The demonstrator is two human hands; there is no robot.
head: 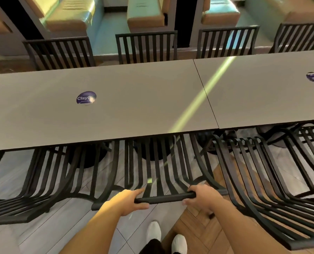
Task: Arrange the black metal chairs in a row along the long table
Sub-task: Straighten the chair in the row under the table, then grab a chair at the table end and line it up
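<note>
Both forearms reach forward from six o'clock, wrists level, palms turned down. The left hand (129, 200) curls over the left end of the top rail (164, 197) of the middle black metal chair (158, 167), fingers wrapped over it and thumb beneath. The right hand (201, 197) closes on the rail's right end in the same way. This chair's slatted seat runs under the near edge of the long bench (116, 107) at twelve o'clock. Another black slatted chair (42, 180) stands just beside it at nine o'clock, and a third (253, 180) at three o'clock, angled slightly. Across the bench, more chair backs (146, 47) line the far edge. A round purple sticker (86, 98) lies on the benchtop.
</note>
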